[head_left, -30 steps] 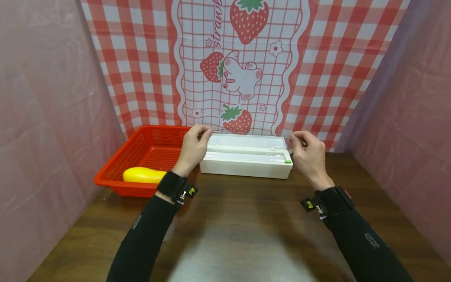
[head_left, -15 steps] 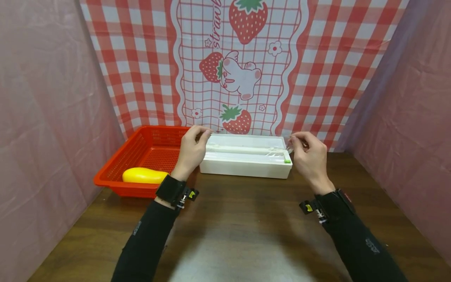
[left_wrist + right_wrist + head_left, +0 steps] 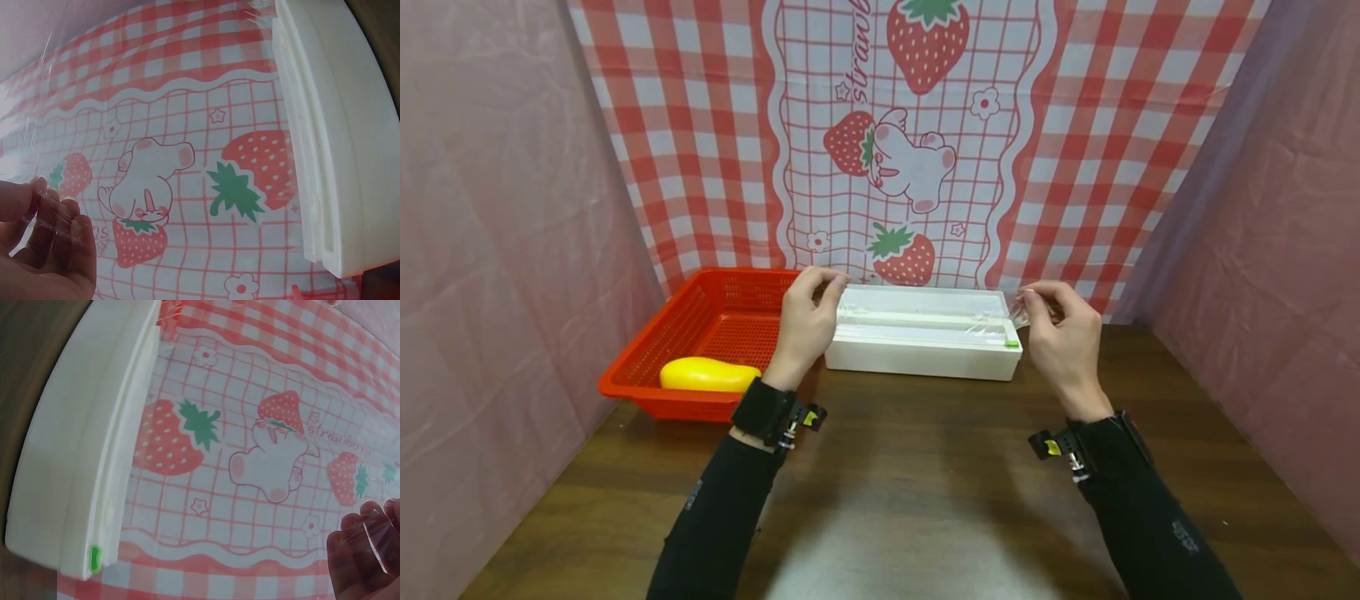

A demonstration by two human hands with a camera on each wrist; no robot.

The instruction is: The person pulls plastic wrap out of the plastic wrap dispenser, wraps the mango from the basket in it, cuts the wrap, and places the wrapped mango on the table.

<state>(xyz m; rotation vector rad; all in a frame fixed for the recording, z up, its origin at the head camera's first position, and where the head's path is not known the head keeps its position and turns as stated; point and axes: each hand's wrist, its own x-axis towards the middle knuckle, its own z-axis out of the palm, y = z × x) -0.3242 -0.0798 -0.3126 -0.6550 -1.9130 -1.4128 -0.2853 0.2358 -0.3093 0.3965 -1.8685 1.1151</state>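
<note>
On my remote feed the left hand and right hand both pinch clear film, which I see stretched nine to three o'clock along the white box, long axis likewise, green tab at its three-o'clock end.

Both arms extended forward, well apart; left forearm and right forearm each slant inward toward the far side, black-sleeved, with a dark band round the left wrist and another round the right wrist. Left grip held up, its back toward the head camera, thumb and forefinger meeting in a pinch, remaining fingers bent alongside, as the left wrist view shows. Right grip a near mirror at about matching height, thumb against forefinger, other fingers folded, partly cropped at the right wrist view's edge.
</note>
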